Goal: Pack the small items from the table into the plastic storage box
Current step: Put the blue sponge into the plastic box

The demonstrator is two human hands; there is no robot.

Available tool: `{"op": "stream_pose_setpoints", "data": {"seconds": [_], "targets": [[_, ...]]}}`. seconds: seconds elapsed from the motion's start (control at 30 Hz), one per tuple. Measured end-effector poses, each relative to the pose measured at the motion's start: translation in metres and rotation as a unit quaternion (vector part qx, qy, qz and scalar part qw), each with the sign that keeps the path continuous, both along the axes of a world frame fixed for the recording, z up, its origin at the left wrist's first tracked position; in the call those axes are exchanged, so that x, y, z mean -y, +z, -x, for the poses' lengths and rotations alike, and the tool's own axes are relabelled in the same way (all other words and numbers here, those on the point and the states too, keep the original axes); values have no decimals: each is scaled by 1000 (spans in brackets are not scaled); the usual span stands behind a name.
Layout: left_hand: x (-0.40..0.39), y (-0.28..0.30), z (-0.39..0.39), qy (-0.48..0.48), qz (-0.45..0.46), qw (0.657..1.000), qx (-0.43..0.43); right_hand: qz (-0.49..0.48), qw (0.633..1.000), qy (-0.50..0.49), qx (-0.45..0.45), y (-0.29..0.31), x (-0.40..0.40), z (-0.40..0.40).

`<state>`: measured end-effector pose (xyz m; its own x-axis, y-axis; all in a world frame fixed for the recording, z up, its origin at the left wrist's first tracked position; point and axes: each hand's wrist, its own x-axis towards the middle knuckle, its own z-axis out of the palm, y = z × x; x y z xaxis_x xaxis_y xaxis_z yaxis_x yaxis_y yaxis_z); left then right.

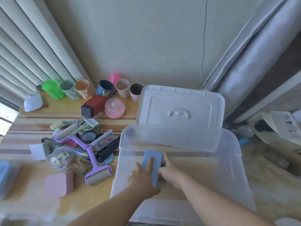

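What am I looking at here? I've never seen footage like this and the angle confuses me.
It is one picture from a wide-angle camera worn on a person's head, looking down at their bare arms. Both the left hand and right hand hold a pale blue rectangular block inside a clear plastic storage box, whose white lid stands behind it. To the left, the striped table carries a pile of small items, including a purple lint roller, and a row of plastic cups.
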<state>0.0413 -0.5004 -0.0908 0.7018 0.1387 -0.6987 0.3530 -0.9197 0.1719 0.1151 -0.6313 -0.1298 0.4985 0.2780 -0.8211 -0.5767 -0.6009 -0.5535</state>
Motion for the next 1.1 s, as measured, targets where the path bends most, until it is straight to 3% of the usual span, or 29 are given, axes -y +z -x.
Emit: {"op": "stream_pose_setpoints", "data": {"seconds": [0.1,0.2,0.37,0.5,0.6,0.7,0.77,0.87,0.93,1.0,1.1], "targets": [[-6,2,-1,-123,-91,988,18,-5,997,36,68,7,-13,-2],[-15,7,-9,-259,-192,946,47,-43,994,22,102,17,-33,-6],[-45,-2,-19,-280,-223,933,51,-99,987,-40,119,3,-53,-7],[-37,-6,-28,-243,-176,951,78,-69,989,-82,105,5,-51,-8],[-38,-13,-27,-235,-166,953,93,-27,991,24,130,10,-40,-6],[-46,-9,-25,-266,-172,945,80,25,964,175,199,14,-31,-3],[-57,-2,-25,-289,-151,941,87,35,951,222,213,16,-27,-4],[-75,12,-18,-330,-54,914,229,83,937,257,219,17,-21,-3],[-89,28,-7,-301,46,879,368,97,931,255,243,21,-23,-2],[-111,51,6,-225,119,854,453,109,925,218,293,33,-33,-2],[-174,57,26,-18,83,866,492,103,883,128,441,68,-63,0]]}}
